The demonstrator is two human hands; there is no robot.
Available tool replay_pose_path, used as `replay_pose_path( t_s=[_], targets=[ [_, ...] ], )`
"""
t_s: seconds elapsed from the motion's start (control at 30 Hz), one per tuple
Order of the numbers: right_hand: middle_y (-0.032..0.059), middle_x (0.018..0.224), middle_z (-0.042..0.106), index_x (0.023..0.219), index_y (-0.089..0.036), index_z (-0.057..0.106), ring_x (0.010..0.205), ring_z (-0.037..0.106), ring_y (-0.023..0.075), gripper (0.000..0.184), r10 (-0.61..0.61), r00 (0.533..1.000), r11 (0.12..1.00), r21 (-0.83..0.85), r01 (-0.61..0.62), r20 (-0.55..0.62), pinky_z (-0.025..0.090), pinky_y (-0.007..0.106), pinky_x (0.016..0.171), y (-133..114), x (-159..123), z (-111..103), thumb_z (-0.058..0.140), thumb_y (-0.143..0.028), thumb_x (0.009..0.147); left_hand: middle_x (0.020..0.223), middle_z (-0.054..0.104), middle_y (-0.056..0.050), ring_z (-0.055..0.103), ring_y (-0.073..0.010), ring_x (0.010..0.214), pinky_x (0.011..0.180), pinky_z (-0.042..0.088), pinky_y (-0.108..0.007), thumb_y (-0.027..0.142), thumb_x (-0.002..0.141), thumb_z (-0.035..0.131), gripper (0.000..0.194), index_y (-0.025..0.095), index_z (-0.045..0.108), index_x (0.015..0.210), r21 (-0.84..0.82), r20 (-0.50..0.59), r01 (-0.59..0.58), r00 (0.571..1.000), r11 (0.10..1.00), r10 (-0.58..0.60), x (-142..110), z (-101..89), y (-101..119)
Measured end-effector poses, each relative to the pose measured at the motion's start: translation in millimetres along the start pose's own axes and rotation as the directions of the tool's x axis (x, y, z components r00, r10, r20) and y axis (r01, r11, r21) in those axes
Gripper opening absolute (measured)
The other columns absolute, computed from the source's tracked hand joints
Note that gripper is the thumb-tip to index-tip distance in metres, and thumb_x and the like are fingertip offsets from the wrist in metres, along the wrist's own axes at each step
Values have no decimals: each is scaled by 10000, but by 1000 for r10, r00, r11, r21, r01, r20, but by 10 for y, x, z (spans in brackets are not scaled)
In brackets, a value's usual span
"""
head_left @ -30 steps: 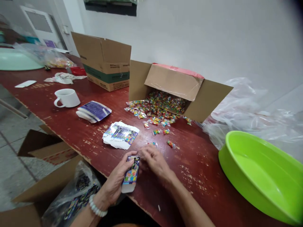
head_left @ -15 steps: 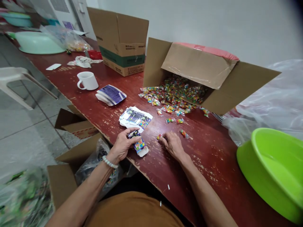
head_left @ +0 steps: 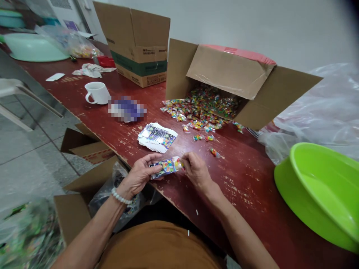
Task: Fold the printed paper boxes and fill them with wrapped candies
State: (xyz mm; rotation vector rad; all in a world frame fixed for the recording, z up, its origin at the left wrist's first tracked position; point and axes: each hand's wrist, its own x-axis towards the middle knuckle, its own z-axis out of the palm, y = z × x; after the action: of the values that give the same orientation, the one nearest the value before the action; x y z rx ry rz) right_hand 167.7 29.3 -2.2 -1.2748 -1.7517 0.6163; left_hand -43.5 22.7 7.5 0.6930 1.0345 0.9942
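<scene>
My left hand [head_left: 140,173], with a beaded bracelet at the wrist, grips a small printed candy box [head_left: 165,166] over the table's near edge. The box lies tilted, its end toward my right hand [head_left: 196,170]. Between the fingers of that hand is a small wrapped candy packet [head_left: 177,163], bright yellow and red, held right at the box's end. Whether part of it is inside the box I cannot tell. Just beyond my hands lies a fanned stack of flat printed boxes [head_left: 158,137]. A few loose candy packets [head_left: 214,152] rest to the right of it.
A tipped cardboard carton [head_left: 232,73] spills a heap of candy packets [head_left: 202,108] onto the red table [head_left: 241,183]. A green basin [head_left: 297,186] stands at the right, a white mug [head_left: 97,93] at the left. Below the table edge sits an open carton [head_left: 73,213] with a plastic bag.
My right hand has lifted a candy packet off the table and brought it left to the box. My left hand has turned the box so its end points right.
</scene>
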Motion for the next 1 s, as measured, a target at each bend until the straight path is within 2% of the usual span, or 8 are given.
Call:
replay_pose_path(
  t_s=[0.2, 0.37, 0.57, 0.67, 0.77, 0.87, 0.93, 1.0],
  targets=[
    [19, 745, 584, 766, -233, 550, 650, 509, 153, 164, -224, 927, 972, 4, 234, 301, 410, 270, 629, -56, 73, -298, 477, -254, 911, 1057, 746, -148, 729, -228, 833, 674, 623, -302, 145, 637, 872, 500, 121, 704, 1107, 13, 201, 140, 970, 990, -140, -18, -107, -3],
    [32, 767, 590, 819, -212, 589, 650, 498, 146, 167, -299, 865, 935, -59, 351, 403, 405, 269, 628, -118, 23, -459, 482, -232, 946, 1094, 740, -164, 724, -232, 879, 711, 609, -298, 154, 681, 837, 441, 120, 735, 1109, 32, 376, 215, 902, 976, -211, 40, -154, 78],
    [26, 751, 617, 828, -221, 607, 650, 533, 143, 192, -338, 856, 933, 20, 359, 392, 423, 264, 631, -212, -30, -395, 485, -247, 975, 1086, 738, -136, 718, -219, 878, 728, 591, -302, 186, 709, 812, 450, 151, 722, 1148, 105, 480, 216, 844, 971, -240, 52, -71, 46],
    [15, 756, 630, 833, -216, 604, 655, 555, 132, 156, -357, 875, 933, 80, 351, 326, 434, 252, 631, -241, -11, -288, 540, -271, 966, 917, 745, -104, 710, -183, 739, 681, 571, -270, 247, 712, 819, 425, 132, 722, 1109, 167, 599, 239, 746, 957, -291, 8, 39, -61],
    [15, 787, 627, 863, -205, 622, 684, 562, 133, 79, -320, 913, 945, 150, 290, 252, 451, 254, 651, -217, 31, -214, 639, -274, 897, 946, 724, -87, 696, -157, 634, 611, 553, -253, 293, 702, 823, 435, 141, 689, 1087, 209, 673, 233, 671, 950, -312, -26, 147, -149],
    [22, 865, 637, 962, -205, 634, 736, 573, 139, 165, -32, 987, 957, 291, -15, 157, 469, 261, 677, -165, 68, -235, 656, -341, 873, 1048, 710, -90, 703, -158, 661, 607, 544, -252, 279, 750, 772, 476, 195, 596, 1184, 173, 623, 168, 744, 970, -240, -41, 213, -176],
    [29, 947, 656, 1028, -212, 633, 779, 587, 139, 243, 199, 972, 880, 415, -233, 125, 478, 261, 701, -129, 69, -288, 646, -401, 875, 976, 719, -66, 693, -151, 664, 602, 522, -230, 243, 764, 740, 477, 214, 557, 1203, 166, 534, 108, 826, 980, -181, -52, 236, -171],
    [27, 983, 669, 1050, -218, 639, 780, 597, 136, 313, 322, 930, 783, 502, -368, 180, 486, 258, 699, -104, 36, -324, 701, -433, 829, 891, 716, -40, 669, -142, 650, 594, 507, -219, 253, 766, 718, 449, 213, 565, 1187, 151, 449, 52, 886, 987, -115, -67, 263, -167]
  ],
)
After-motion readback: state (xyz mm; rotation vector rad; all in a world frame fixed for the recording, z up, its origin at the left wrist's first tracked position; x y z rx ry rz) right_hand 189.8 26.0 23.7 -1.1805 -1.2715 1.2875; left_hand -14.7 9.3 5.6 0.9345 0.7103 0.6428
